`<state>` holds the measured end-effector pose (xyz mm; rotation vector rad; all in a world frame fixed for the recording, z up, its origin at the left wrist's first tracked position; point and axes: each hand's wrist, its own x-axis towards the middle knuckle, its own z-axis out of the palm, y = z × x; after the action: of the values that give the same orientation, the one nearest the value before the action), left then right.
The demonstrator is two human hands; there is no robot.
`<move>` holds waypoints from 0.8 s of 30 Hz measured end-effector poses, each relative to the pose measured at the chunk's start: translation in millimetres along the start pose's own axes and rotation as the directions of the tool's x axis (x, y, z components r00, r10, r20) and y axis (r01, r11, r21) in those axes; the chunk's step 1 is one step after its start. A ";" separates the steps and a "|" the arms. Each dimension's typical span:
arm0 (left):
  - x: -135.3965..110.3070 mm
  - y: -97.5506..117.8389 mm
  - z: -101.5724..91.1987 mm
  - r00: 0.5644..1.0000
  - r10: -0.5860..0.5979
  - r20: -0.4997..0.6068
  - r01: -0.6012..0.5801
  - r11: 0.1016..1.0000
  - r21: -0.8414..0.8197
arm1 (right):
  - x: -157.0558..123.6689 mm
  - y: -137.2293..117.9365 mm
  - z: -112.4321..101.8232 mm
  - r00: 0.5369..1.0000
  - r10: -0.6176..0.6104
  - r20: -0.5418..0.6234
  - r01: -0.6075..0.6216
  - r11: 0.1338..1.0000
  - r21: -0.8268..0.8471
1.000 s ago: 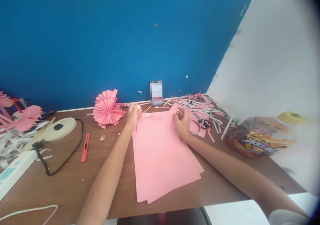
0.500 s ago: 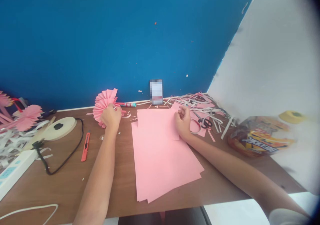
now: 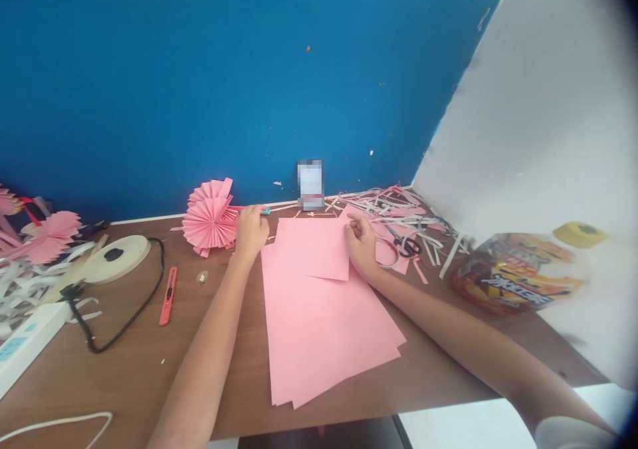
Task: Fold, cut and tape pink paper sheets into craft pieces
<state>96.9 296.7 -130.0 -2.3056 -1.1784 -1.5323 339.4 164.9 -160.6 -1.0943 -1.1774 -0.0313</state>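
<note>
A stack of pink paper sheets [image 3: 329, 336] lies on the brown desk [image 3: 124, 376]. A smaller pink sheet [image 3: 314, 246] rests on its far end. My right hand [image 3: 361, 243] pinches that small sheet's right edge, fingers curled. My left hand [image 3: 250, 231] is closed over a red marker with a teal cap [image 3: 266, 210] by the wall, just right of a folded pink paper fan [image 3: 212, 222].
A red utility knife [image 3: 168, 294], a tape roll [image 3: 117, 256], a black cable [image 3: 124, 326] and a white power strip [image 3: 24, 343] sit at left. Scissors [image 3: 406, 243] lie among paper strips [image 3: 399, 210] at right, near a snack bag [image 3: 518, 279].
My left hand went from the paper's far edge left to the fan, then back right onto the marker. The small sheet has tilted slightly under my right hand.
</note>
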 end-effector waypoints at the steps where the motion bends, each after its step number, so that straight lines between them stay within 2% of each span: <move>1: 1.1 3.5 2.9 0.998 0.045 0.054 -0.041 0.995 -0.089 | 0.1 -0.3 0.1 1.000 0.000 0.005 0.000 1.000 0.003; 4: 2.3 11.7 8.1 0.970 0.152 0.191 -0.093 0.954 -0.284 | 1.3 -2.3 0.6 1.000 0.010 -0.007 -0.009 1.000 0.029; 6: 1.8 13.3 8.8 0.959 0.156 0.238 -0.071 0.941 -0.331 | 2.7 -4.0 0.8 0.999 0.025 -0.027 -0.023 0.997 0.073; 12: -0.9 2.8 4.8 0.947 0.086 0.311 0.016 0.950 -0.311 | 10.0 -2.8 -1.4 0.998 0.060 -0.014 -0.057 0.986 0.160; 16: -1.1 6.3 -5.9 0.914 0.177 0.366 -0.062 0.951 -0.304 | 15.0 1.0 -3.7 0.998 0.017 0.056 -0.026 0.987 0.162; 18: -1.1 13.3 -12.1 0.879 0.236 0.414 -0.073 0.926 -0.371 | 16.1 1.4 -3.7 0.993 -0.002 0.122 -0.017 0.988 0.151; 21: -2.0 24.2 -18.2 0.801 0.303 0.517 -0.006 0.867 -0.498 | 14.7 -1.7 -2.5 0.979 0.009 0.205 -0.043 0.986 0.162; 24: -4.1 31.5 -19.4 0.723 0.320 0.612 0.044 0.863 -0.503 | 10.6 -7.6 -0.5 0.953 0.018 0.304 -0.074 0.982 0.174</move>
<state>103.0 263.3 -114.9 -3.4037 -0.6975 -0.9985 340.4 165.9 -147.7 -0.9841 -1.3969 0.2849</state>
